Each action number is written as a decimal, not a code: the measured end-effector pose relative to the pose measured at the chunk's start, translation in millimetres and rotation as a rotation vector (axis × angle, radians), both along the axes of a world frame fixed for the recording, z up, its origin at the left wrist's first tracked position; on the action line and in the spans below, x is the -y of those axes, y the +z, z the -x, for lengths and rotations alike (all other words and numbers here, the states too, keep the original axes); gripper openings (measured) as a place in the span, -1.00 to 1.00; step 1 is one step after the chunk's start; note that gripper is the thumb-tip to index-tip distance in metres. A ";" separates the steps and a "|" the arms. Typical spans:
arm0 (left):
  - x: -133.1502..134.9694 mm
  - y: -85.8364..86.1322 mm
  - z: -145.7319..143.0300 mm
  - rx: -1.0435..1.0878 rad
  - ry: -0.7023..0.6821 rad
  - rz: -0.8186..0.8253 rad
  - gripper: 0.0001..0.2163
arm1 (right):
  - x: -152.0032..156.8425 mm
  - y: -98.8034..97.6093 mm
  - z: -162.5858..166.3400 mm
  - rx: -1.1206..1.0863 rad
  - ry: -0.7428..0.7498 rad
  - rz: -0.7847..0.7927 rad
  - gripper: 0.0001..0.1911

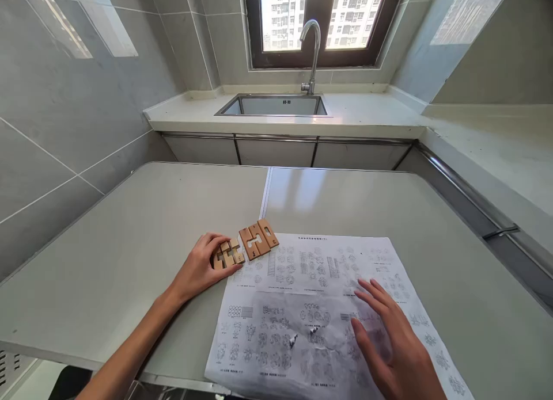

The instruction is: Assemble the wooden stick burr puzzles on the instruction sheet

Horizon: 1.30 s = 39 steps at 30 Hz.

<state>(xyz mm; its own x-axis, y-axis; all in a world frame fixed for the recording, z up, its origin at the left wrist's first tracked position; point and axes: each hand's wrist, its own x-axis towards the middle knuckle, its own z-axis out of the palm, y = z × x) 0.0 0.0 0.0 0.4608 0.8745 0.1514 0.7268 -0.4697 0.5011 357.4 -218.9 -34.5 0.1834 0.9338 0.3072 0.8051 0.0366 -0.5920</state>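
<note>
My left hand (204, 261) curves around a small cluster of light wooden puzzle pieces (233, 255), thumb along the near side and fingers over the far side. Those pieces rest at the upper left corner of a printed instruction sheet (315, 290). Just right of them lie flat brown wooden pieces (256, 240) with cut-out slots and small dark marks, side by side. Over the right part of the sheet is my right hand (389, 336), fingers spread, holding nothing. Line drawings and captions cover the paper, which has creases and two small torn spots near its middle.
The pale table (194, 198) has a seam running away from me. Behind it is a counter with a sink (276, 105) and a curved metal faucet (314, 54) under a window (283, 17). A metal rail (470, 187) runs along the right counter; tiled walls stand left and right.
</note>
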 end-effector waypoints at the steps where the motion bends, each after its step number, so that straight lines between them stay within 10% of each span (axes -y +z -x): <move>1: 1.7 -0.5 2.3 0.007 0.003 -0.022 -0.45 | -6.8 8.1 -1.9 -0.036 0.026 0.012 -0.60; 11: 31.9 7.3 -80.3 0.119 -0.340 -0.209 -0.48 | -107.7 41.3 15.3 -0.693 0.490 0.374 -0.67; 16: 24.0 2.0 -121.6 0.131 -0.462 -0.235 -0.44 | -133.3 31.7 14.3 -0.527 0.400 0.285 -0.75; 30: 6.8 -22.5 -110.1 0.139 -0.472 -0.197 -0.30 | -135.2 -6.8 6.3 0.113 0.462 -0.054 -0.78; 39: 10.2 -13.5 -109.5 0.042 -0.591 -0.211 -0.24 | -138.0 -10.5 3.3 0.058 0.401 -0.046 -0.96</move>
